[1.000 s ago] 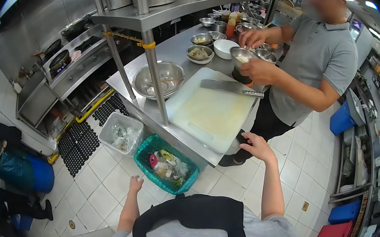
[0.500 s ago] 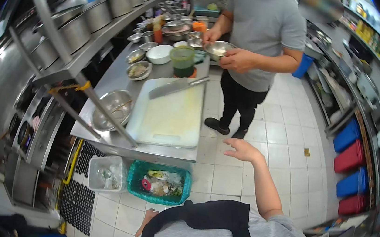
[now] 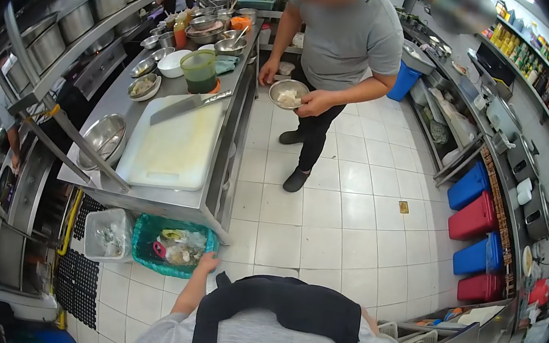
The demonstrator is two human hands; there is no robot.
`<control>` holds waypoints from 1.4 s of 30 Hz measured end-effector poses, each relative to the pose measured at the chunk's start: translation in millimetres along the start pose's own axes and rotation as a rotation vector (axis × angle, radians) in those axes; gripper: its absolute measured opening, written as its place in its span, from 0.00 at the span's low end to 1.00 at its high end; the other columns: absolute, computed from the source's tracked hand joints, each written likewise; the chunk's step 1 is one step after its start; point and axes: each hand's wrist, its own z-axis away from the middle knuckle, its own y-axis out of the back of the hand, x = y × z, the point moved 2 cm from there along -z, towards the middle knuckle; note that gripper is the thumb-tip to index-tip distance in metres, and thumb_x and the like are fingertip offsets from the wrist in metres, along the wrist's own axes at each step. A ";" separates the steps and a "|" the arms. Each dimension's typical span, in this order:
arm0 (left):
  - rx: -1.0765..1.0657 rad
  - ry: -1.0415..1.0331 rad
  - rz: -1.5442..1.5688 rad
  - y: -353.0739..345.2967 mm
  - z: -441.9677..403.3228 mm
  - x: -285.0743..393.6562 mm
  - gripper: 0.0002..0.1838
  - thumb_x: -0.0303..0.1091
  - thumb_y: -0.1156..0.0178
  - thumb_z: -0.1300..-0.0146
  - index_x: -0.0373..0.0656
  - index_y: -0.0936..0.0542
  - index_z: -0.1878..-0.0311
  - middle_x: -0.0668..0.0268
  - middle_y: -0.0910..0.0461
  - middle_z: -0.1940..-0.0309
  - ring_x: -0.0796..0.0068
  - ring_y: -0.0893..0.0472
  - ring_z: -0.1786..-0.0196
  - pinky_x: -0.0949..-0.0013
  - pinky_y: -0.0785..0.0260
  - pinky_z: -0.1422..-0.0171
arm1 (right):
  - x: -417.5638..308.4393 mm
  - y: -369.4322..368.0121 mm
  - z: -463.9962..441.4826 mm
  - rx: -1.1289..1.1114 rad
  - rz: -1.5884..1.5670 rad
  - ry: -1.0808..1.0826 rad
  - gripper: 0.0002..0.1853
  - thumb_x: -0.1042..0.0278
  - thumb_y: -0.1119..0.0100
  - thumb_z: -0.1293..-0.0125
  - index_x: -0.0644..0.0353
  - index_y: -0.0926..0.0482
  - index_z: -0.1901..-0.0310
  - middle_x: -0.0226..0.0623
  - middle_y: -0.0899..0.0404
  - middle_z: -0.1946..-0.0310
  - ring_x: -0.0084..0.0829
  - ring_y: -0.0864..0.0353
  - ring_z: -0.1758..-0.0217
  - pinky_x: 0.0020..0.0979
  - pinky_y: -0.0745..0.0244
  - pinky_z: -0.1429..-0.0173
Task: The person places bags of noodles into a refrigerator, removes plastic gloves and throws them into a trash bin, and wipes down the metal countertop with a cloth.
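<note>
My left hand [image 3: 209, 262] hangs low at the right end of the waste bin lined with a green bag [image 3: 139, 241]. It overlaps the bin's edge in the picture, and I cannot tell whether they touch. Its fingers are too small and bunched to read. My right hand is out of sight; only a bit of that arm shows beside my body. On the steel counter [image 3: 93, 186] lies a white cutting board [image 3: 179, 144] with a cleaver-like knife [image 3: 176, 109] across its far end. A co-worker's hand holds a metal bowl [image 3: 276, 98] with pale pieces in it.
Beside the green-lined bin stands a clear plastic bin [image 3: 98, 222] with waste. Several bowls and a green container [image 3: 199, 71] crowd the counter. The co-worker [image 3: 344, 37] stands on the tiled floor beyond the counter's corner. Blue and red bins [image 3: 469, 217] line the right side.
My right hand, stretched out forward before, has left the view. My left hand now shows fully by the green-lined bin. The co-worker's bowl is lower, held by one hand; the other hand hangs free.
</note>
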 end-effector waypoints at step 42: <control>-0.147 -0.371 -0.142 -121.7 -258.8 504.9 0.29 0.46 0.41 0.56 0.39 0.30 0.52 0.53 0.30 0.53 0.58 0.31 0.48 0.64 0.39 0.45 | 141.3 291.2 -299.1 0.130 -0.534 0.068 0.17 0.61 0.45 0.51 0.68 0.24 0.66 0.43 0.24 0.79 0.32 0.24 0.80 0.31 0.29 0.78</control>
